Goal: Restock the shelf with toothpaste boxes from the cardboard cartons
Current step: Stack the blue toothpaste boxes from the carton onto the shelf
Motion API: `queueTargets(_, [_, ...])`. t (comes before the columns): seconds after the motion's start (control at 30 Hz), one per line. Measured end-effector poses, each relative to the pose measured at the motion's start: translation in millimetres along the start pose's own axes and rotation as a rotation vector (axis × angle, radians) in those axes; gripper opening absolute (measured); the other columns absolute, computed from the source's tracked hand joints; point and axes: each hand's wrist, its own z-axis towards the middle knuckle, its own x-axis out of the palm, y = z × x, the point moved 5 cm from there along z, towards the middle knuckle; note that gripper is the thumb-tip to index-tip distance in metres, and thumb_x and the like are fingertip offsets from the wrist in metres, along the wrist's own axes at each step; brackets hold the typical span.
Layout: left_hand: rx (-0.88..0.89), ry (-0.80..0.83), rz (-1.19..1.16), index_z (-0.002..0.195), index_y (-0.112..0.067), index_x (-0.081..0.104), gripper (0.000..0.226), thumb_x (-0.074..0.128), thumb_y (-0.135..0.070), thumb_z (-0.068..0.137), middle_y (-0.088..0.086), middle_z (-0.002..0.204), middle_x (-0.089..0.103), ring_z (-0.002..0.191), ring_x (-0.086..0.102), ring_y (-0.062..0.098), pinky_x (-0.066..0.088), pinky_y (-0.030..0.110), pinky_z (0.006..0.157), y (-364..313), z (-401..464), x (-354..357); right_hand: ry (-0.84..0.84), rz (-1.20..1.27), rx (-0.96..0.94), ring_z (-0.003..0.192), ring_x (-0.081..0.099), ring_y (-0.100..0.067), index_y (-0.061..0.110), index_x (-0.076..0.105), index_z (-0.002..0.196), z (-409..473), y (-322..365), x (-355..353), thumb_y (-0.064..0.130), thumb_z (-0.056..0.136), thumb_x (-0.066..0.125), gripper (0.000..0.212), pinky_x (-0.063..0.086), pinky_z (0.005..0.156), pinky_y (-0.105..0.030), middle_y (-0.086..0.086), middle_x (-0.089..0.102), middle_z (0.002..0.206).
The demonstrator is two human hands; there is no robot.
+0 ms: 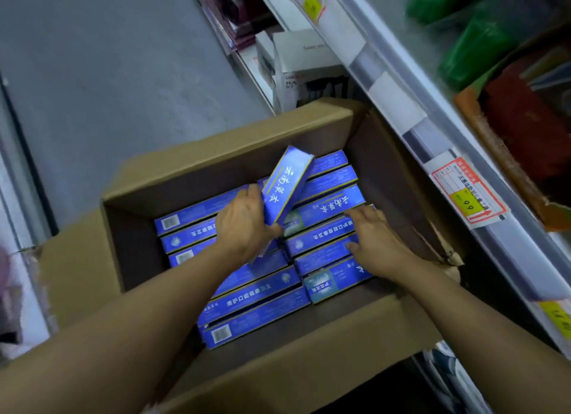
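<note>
Head view: we look down into an open carton point(129, 259) on the floor, packed with blue toothpaste boxes point(256, 302) lying flat in rows. Our left hand point(244, 225) has its grip closed round one box point(287, 186), thumb on one side and fingers curled under its near end; that box is lifted clear of the rows and tilted, its far end pointing up and away. Our right hand point(374, 240) lies over the right-hand rows, fingers fairly straight and spread, fingertips touching the box tops; its grip holds nothing. Just beside the carton on the right runs the shelf point(398, 104), its front rail carrying a price label point(469, 194). On a lower shelf beyond the carton stands a white box point(306, 61).
</note>
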Motion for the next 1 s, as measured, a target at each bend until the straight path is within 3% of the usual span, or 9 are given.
queueTargets(0.23, [-0.186,0.096,-0.007,0.124,-0.01,0.033,0.065,0.07,-0.036,0.077,0.017,0.12,0.052,0.106,0.056,0.039,0.044,0.041,0.079,79,-36,31,0.025,-0.057,0.01,0.135,0.025,-0.03,0.012,0.029,0.142,6,20,18,0.019,0.09,0.057,0.06,0.029,0.108,-0.036,-0.012,0.031,0.142])
queueTargets(0.37, [-0.097,0.192,-0.02,0.122,-0.01,0.033,0.062,0.07,-0.033,0.079,0.017,0.121,0.046,0.104,0.055,0.041,0.044,0.044,0.078,92,-38,39,0.027,-0.066,0.017,0.132,0.029,-0.032,0.012,0.032,0.141,5,23,28,0.022,0.087,0.061,0.062,0.03,0.109,-0.036,-0.013,0.033,0.141])
queueTargets(0.5, [0.12,0.116,0.102,0.131,-0.013,0.034,0.06,0.065,-0.016,0.08,0.011,0.132,0.035,0.112,0.049,0.037,0.044,0.043,0.076,86,-29,21,0.001,-0.055,0.037,0.131,0.03,-0.033,0.012,0.032,0.142,1,20,31,0.02,0.088,0.061,0.062,0.029,0.109,-0.036,-0.014,0.035,0.14])
queueTargets(0.57, [0.366,0.085,0.361,0.142,-0.024,0.027,0.072,0.06,-0.011,0.079,0.01,0.146,0.021,0.128,0.034,0.034,0.039,0.044,0.091,75,-20,16,-0.007,-0.043,0.043,0.131,0.03,-0.033,0.011,0.032,0.141,-1,15,30,0.017,0.087,0.061,0.062,0.028,0.109,-0.036,-0.014,0.036,0.14])
queueTargets(0.63, [0.604,0.148,0.664,0.148,-0.035,0.011,0.081,0.057,-0.017,0.085,0.011,0.156,0.0,0.141,0.012,0.033,0.019,0.05,0.11,64,-10,19,-0.02,-0.036,0.048,0.13,0.031,-0.033,0.01,0.034,0.14,-4,7,29,0.009,0.085,0.06,0.061,0.03,0.108,-0.037,-0.016,0.038,0.138])
queueTargets(0.7, [0.768,0.217,0.877,0.148,-0.038,0.006,0.074,0.05,-0.02,0.091,0.009,0.157,-0.01,0.144,0.001,0.034,0.004,0.054,0.114,58,-2,28,-0.041,-0.035,0.06,0.129,0.033,-0.035,0.009,0.036,0.139,-8,-3,26,-0.001,0.081,0.055,0.062,0.03,0.107,-0.036,-0.017,0.04,0.137])
queueTargets(0.8, [0.98,0.171,0.998,0.142,-0.038,0.031,0.052,0.043,-0.021,0.094,0.003,0.158,0.013,0.145,0.008,0.033,0.005,0.055,0.114,49,4,37,-0.029,-0.056,0.064,0.128,0.036,-0.034,0.008,0.039,0.138,-12,-17,23,-0.007,0.077,0.05,0.064,0.031,0.106,-0.035,-0.016,0.043,0.138])
queueTargets(0.87, [1.033,0.138,0.998,0.137,-0.036,0.043,0.048,0.037,-0.02,0.092,-0.002,0.151,0.031,0.144,0.014,0.031,0.008,0.055,0.114,47,7,40,0.003,-0.06,0.071,0.128,0.039,-0.032,0.01,0.043,0.136,-13,-24,23,-0.006,0.076,0.05,0.062,0.035,0.104,-0.036,-0.014,0.045,0.138])
queueTargets(1.0, [0.93,0.332,1.035,0.138,-0.029,0.039,0.057,0.055,-0.031,0.083,-0.005,0.14,0.042,0.14,0.022,0.023,0.004,0.045,0.115,49,9,40,0.067,-0.084,0.059,0.126,0.045,-0.026,0.012,0.048,0.133,-10,-31,21,-0.005,0.079,0.052,0.056,0.037,0.102,-0.032,-0.01,0.048,0.138])
